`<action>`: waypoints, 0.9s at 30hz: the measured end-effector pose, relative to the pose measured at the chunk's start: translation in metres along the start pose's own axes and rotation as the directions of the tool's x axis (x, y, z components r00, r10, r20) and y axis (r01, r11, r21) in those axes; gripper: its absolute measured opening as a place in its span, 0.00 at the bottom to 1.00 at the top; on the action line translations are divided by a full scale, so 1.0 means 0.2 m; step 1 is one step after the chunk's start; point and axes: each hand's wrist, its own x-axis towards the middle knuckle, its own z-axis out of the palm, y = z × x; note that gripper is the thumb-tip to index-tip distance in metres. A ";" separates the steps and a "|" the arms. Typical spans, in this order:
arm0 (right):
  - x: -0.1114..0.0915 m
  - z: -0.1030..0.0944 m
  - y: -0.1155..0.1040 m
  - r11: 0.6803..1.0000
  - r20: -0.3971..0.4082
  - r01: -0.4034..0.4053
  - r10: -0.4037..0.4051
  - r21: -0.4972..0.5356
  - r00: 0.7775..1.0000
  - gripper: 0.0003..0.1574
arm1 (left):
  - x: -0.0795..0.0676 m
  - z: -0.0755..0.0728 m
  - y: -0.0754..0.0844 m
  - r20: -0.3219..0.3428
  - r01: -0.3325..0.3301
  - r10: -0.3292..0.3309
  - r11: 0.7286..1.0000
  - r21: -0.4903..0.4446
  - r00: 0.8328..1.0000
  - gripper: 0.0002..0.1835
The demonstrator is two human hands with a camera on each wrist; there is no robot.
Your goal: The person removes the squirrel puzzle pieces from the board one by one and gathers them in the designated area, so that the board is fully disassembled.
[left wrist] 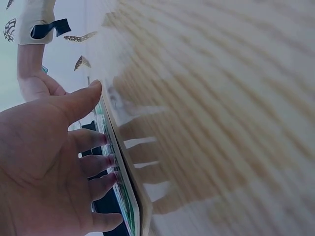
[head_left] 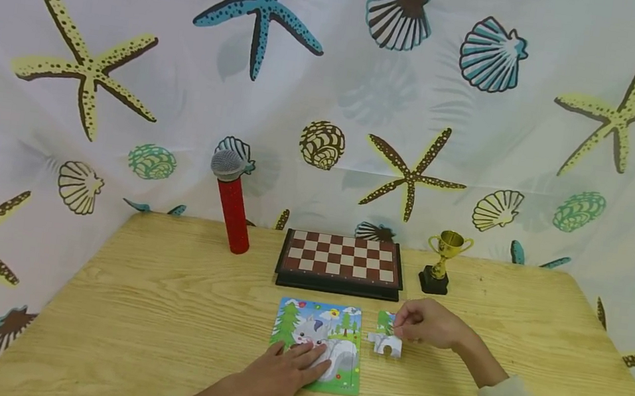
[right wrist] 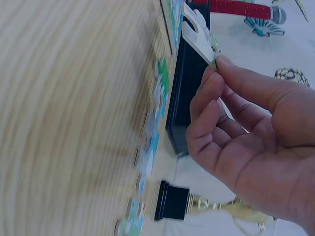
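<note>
A square jigsaw puzzle (head_left: 346, 362) with a grey cartoon animal and green trees lies flat on the table. My left hand (head_left: 281, 380) rests on its lower left part with fingers spread; in the left wrist view the fingertips (left wrist: 109, 160) touch the puzzle's surface. To the right of the board, my right hand (head_left: 430, 323) pinches a puzzle piece (right wrist: 197, 37) between thumb and index finger, tilted and raised above the table. Beneath it in the right wrist view, several loose puzzle pieces (right wrist: 156, 113) lie on the wood, blurred; the right hand mostly hides them in the head view.
A folded chessboard (head_left: 340, 261) lies just behind the puzzle. A red microphone (head_left: 234, 214) stands at the back left, and a gold trophy (head_left: 440, 261) on a black base at the back right. A patterned cloth (head_left: 307, 90) hangs behind the wooden table (head_left: 171, 299).
</note>
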 end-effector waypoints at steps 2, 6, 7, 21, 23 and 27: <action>-0.03 -0.03 0.02 1.000 0.003 -0.008 0.008 0.001 1.000 0.07 | 0.00 0.00 0.00 0.005 0.006 -0.006 1.000 -0.004 1.000 0.38; -0.10 -0.09 0.06 0.999 0.004 -0.039 0.039 0.000 0.999 0.09 | 0.00 0.00 0.00 0.004 0.005 -0.005 1.000 0.000 1.000 0.38; -0.11 -0.10 0.07 0.999 0.001 -0.050 0.050 -0.001 0.999 0.09 | 0.00 0.00 0.00 0.002 0.003 -0.003 1.000 -0.001 1.000 0.38; -0.28 -0.20 0.19 0.999 0.002 -0.043 0.043 -0.032 0.999 0.09 | 0.01 0.00 0.00 0.028 0.016 -0.016 1.000 -0.022 0.999 0.38; -0.30 -0.21 0.20 0.998 -0.003 -0.050 0.050 -0.036 0.999 0.08 | 0.01 0.00 0.00 0.030 0.015 -0.015 1.000 -0.025 0.999 0.38; -0.32 -0.21 0.22 0.997 -0.015 -0.071 0.070 -0.036 0.997 0.07 | 0.01 -0.01 0.00 0.028 0.012 -0.011 1.000 -0.020 1.000 0.38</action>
